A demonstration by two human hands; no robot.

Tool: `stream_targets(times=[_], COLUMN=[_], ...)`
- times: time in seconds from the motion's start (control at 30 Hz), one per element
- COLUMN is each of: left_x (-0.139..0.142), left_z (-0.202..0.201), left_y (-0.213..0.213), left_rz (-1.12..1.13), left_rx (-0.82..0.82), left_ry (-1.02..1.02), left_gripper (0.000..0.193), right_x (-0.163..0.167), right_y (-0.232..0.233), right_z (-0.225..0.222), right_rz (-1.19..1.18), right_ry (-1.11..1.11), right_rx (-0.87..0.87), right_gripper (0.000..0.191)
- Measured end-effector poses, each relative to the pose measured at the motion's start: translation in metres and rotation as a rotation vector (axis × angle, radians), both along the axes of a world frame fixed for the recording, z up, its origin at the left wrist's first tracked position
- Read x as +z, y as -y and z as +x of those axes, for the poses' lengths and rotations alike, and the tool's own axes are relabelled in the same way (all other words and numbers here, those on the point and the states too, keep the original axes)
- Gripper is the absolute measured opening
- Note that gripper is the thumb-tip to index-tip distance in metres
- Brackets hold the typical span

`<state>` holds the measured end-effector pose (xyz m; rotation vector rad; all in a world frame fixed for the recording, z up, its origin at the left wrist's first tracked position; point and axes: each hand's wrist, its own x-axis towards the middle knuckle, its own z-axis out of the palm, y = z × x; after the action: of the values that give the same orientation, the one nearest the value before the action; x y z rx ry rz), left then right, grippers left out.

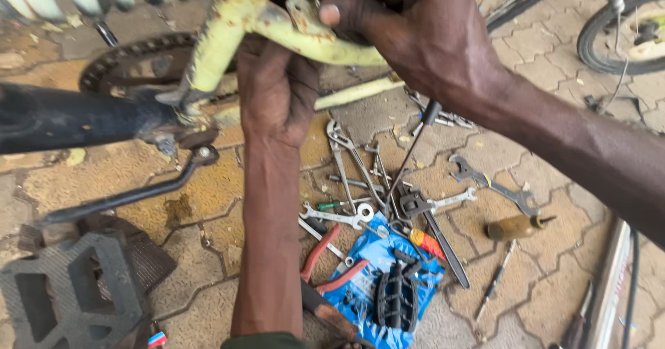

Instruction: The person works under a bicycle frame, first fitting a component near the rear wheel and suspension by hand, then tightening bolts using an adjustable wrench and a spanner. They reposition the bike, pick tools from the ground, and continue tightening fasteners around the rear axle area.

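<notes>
Paving stones lie under your work. Your left hand [277, 89] presses its fingers up against the underside of the yellow bike frame [291, 27]; your right hand [409, 34] wraps its top, thumb flat on the tube. Below are the crank arm [131, 193], black pedal [69, 290], wrenches [495, 186], red-handled pliers [325, 259] and blue bag [377, 266].

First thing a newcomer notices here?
Both hands gripping a rusty pale-yellow bicycle frame at top centre: left hand from below, right hand from above. Beneath them, a scatter of wrenches and red-handled pliers lies on the paving. A black pedal fills the lower left corner.
</notes>
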<state>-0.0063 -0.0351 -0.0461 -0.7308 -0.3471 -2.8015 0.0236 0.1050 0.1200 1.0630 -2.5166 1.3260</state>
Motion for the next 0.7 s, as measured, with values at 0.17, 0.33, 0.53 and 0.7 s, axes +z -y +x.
stream_targets(times=[0.17, 0.33, 0.53, 0.7], left_x=[0.004, 0.013, 0.017, 0.019], left_z=[-0.001, 0.002, 0.005, 0.008], left_y=[-0.002, 0.002, 0.005, 0.004], left_rz=[0.093, 0.094, 0.11, 0.16], left_rx=[-0.059, -0.058, -0.085, -0.09], left_ry=[0.092, 0.205, 0.202, 0.194], left_gripper=[0.016, 0.017, 0.019, 0.019], right_x=[0.007, 0.009, 0.016, 0.02], right_y=[0.002, 0.004, 0.003, 0.008], right_z=[0.0, 0.0, 0.001, 0.007], right_rz=[0.049, 0.022, 0.104, 0.149], right_ry=[-0.07, 0.039, 0.07, 0.021], right_rx=[0.024, 0.039, 0.063, -0.011], right_gripper=[0.024, 0.036, 0.05, 0.047])
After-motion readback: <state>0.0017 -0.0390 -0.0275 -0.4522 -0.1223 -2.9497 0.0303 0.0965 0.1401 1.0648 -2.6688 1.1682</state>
